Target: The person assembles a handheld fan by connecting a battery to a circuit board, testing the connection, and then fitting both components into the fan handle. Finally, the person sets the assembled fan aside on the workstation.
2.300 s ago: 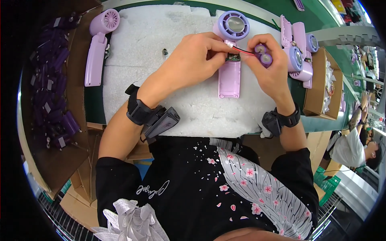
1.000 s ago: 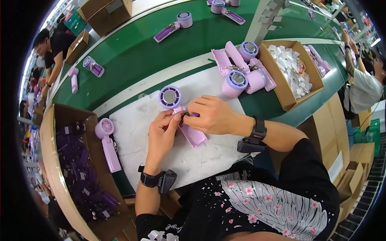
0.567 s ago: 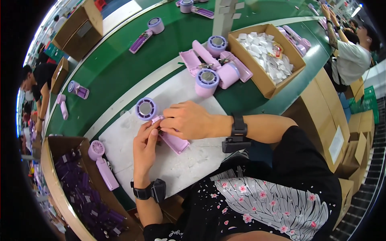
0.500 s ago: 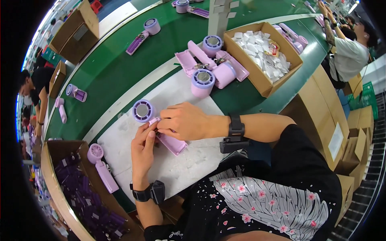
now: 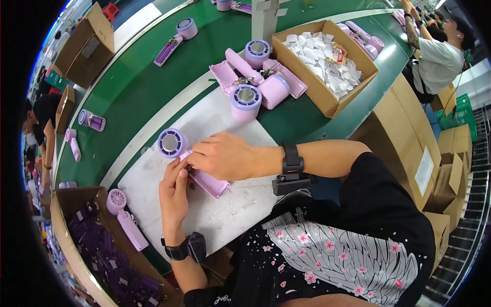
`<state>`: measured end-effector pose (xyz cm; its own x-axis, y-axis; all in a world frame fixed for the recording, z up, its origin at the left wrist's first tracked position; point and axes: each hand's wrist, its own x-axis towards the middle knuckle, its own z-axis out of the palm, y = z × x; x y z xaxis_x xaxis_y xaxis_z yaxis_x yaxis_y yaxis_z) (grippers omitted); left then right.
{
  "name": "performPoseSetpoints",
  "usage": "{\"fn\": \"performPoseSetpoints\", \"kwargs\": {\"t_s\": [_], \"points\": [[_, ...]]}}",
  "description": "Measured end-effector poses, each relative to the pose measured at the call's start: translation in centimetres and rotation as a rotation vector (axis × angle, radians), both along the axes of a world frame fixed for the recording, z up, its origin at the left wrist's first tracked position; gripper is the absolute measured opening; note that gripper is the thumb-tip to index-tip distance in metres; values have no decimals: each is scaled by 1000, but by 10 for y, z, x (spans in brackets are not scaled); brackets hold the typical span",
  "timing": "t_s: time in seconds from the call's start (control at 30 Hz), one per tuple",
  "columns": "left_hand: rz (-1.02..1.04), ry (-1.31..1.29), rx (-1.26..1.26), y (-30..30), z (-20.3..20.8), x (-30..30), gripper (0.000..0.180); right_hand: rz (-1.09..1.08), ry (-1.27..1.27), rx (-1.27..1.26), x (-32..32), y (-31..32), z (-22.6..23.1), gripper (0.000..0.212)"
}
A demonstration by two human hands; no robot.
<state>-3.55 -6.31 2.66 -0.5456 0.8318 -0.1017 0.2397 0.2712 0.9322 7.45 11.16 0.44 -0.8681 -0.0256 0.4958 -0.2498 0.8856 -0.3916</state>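
"What is on the left?"
"A box (image 5: 82, 196) of purple packs, then a lone fan (image 5: 132, 230)."
"And the hands?"
"The left hand (image 5: 174, 193) has thumb and fingers drawn together at the neck of an open fan (image 5: 210, 184) on the foam (image 5: 245, 202). The right hand (image 5: 223, 156) curls over it, fingertips hidden; what they pinch, one cannot tell."
"Farther right?"
"Clustered fans (image 5: 246, 105), then a carton (image 5: 355, 92) of white pieces."
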Motion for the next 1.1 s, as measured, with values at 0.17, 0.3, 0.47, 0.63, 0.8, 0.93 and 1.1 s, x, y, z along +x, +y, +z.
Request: {"fn": "performPoseSetpoints", "kwargs": {"t_s": [0.17, 0.3, 0.47, 0.63, 0.8, 0.93, 1.1], "points": [[-10, 7, 36, 6, 1, 9, 29, -10, 62, -48, 8, 1, 1, 15], [-1, 46, 20, 13, -7, 16, 29, -9, 39, -24, 21, 8, 6, 14], [-10, -45, 44, 17, -3, 24, 29, -70, -18, -45, 25, 7, 9, 12], [-37, -71, 68, 20, -2, 20, 30, -74, -56, -95, 23, 11, 13, 10], [-28, -130, 60, 18, 1, 22, 30, -33, -37, -196, 22, 11, 16, 10], [-30, -144, 70, 18, -2, 21, 30, -10, -44, -212, 22, 12, 17, 10], [-46, -40, 98, 19, -8, 21, 31, -33, -50, -216, 22, 13, 12, 10]]}}
